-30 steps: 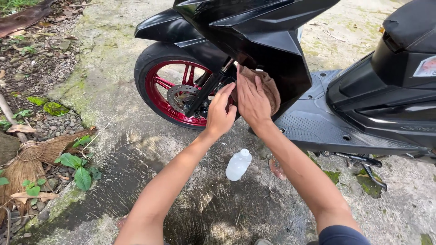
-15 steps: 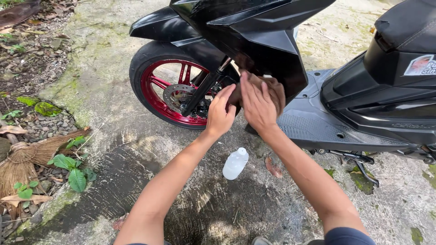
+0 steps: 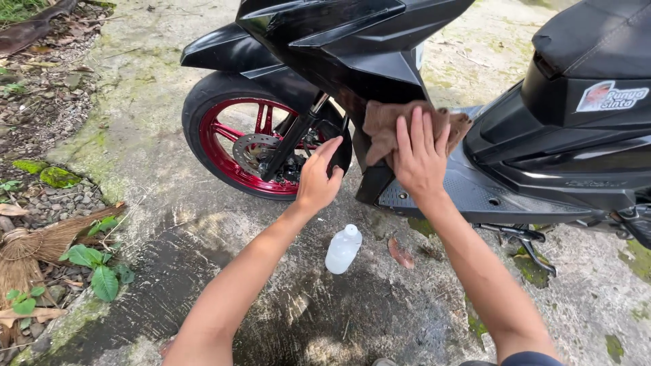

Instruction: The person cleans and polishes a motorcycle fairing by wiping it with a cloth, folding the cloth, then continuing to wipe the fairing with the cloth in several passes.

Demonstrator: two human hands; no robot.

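A brown cloth (image 3: 386,125) lay pressed against the black inner panel (image 3: 380,88) of a scooter, just behind the front wheel (image 3: 237,146), under the person's right hand (image 3: 420,159), whose fingers were spread flat over it. Half a second before, both hands had crowded the same spot; now the left hand (image 3: 317,179) had slipped to eight o'clock of the cloth, fingers loosely curled, holding nothing, beside the fork (image 3: 295,139). The wiping looked to have moved across the panel toward the footboard (image 3: 475,196). At six o'clock, a small clear bottle (image 3: 343,249) lay on the wet concrete (image 3: 203,291), near a fallen leaf (image 3: 400,253).
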